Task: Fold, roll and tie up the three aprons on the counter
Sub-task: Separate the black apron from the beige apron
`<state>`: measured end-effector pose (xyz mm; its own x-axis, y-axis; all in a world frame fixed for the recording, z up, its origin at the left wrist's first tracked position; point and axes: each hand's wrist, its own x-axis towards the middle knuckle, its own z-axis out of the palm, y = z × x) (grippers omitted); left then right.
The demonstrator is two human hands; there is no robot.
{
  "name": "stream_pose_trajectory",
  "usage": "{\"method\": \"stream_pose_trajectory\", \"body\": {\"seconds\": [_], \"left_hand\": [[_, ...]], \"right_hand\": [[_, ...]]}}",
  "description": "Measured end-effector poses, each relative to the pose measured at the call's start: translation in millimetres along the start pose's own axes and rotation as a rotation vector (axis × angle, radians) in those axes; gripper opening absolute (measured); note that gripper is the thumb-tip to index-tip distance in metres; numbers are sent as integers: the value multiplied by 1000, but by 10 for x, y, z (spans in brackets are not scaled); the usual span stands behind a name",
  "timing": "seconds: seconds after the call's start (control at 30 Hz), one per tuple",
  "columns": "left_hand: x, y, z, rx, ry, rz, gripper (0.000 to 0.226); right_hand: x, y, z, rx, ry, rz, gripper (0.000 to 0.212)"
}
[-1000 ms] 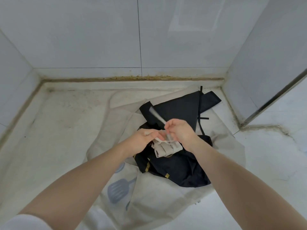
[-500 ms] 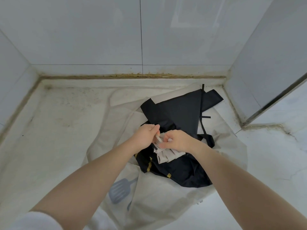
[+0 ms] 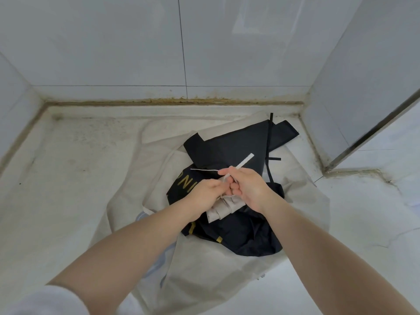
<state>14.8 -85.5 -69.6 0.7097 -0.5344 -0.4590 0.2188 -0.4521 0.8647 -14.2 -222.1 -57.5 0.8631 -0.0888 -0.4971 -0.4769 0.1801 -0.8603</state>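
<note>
Since half a second ago: right hand [image 3: 246,189] lifted off the roll [image 3: 223,208] and turned, a tie end [image 3: 245,160] now sticking up and away from its fingers [image 3: 229,171]; left hand [image 3: 205,193] shifted slightly toward the right one.

Right fingers curled, pinching the pale tie near its base; a second thin strand [image 3: 203,170] running out leftward from the same pinch. Left fingers [image 3: 216,183] curled tight against the right ones, seemingly gripping the tie where it meets the roll, though the exact hold hidden between the two hands. Knuckles touching.

Directly under both hands: beige roll, folded in pleats, its end poking out toward the wrists. Beneath the roll: black apron [image 3: 236,146], crumpled, gold letters showing just left of the left fingers, a gold tab [image 3: 218,239] on the near edge, black straps [image 3: 270,142] trailing beyond the right fingers. Under the black one and spreading out on all sides: beige apron [image 3: 204,269], loosely spread, a blue print partly hidden by the left forearm.

All on the white marble counter [image 3: 68,178], stained along the seam where it meets the tiled wall [image 3: 136,42] beyond the hands. White sleeve [image 3: 45,301] at the near left.
</note>
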Motion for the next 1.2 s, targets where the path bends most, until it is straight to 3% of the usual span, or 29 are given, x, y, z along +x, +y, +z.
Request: {"method": "stream_pose_trajectory", "body": {"seconds": [0.1, 0.23, 0.3, 0.37, 0.43, 0.53, 0.63, 0.73, 0.8, 0.87, 0.93, 1.0, 1.1, 1.2], "left_hand": [[-7, -17, -78, 0, 22, -25, 39], [31, -91, -99, 192, 127, -64, 35], [34, -119, -106, 343, 96, -58, 39], [26, -114, -119, 541, 40, -17, 39], [11, -60, -120, 649, 30, 14, 36], [17, -30, -120, 732, -50, 43, 38], [41, -56, -115, 751, -59, 84, 41], [27, -34, -94, 860, -34, 107, 34], [32, -48, -92, 770, 13, 81, 34], [55, -100, -148, 595, -41, 50, 37], [49, -140, -206, 365, -131, 14, 36], [18, -138, -242, 194, -120, -54, 38], [41, -129, -259, 124, -51, -164, 43], [85, -131, -254, 167, 21, -262, 46]], "right_hand": [[-22, -36, -75, -207, 14, 36, 28], [15, 3, -113, -316, 189, 89, 40], [27, -14, -98, -323, 238, 49, 43], [21, -113, -48, -229, 171, -38, 38], [-3, -258, 62, -79, -1, -116, 31], [11, -312, 278, -27, -187, -115, 24], [59, -177, 466, -66, -215, -131, 25], [97, -109, 535, 49, -242, -166, 28], [98, -105, 524, 112, -276, -159, 23], [121, -75, 452, -101, -253, -145, 22], [125, -35, 364, -428, -165, -143, 43], [99, 4, 304, -614, -109, -205, 51], [32, 40, 238, -897, -206, -294, 60], [-21, 35, 196, -1110, -265, -350, 51]]}}
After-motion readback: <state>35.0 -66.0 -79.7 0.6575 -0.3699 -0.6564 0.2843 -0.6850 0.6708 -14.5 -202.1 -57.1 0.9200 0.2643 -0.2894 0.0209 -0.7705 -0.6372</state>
